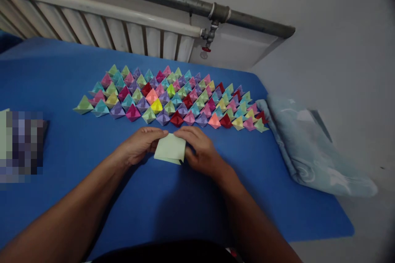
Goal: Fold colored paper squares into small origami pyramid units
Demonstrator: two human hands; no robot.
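A pale green sheet of folded paper (pixel 170 148) is held up between my two hands over the blue surface. My left hand (pixel 142 144) pinches its upper left corner, thumb on top and the other fingers partly hidden behind it. At the upper right edge my right hand (pixel 200 148) grips the same paper, fingers curled round its side. The layers part slightly along the lower edge. Just beyond my hands stand several rows of small folded paper boats (pixel 164 117) in many colours.
Blue padded surface (pixel 123 213) lies under everything. A folded light blue blanket (pixel 308 148) rests at the right. Behind are a white radiator (pixel 135 37), a metal pipe (pixel 173 1) and a red-handled valve (pixel 206 49). At far left sits a dark, pixel-blurred item (pixel 26 144).
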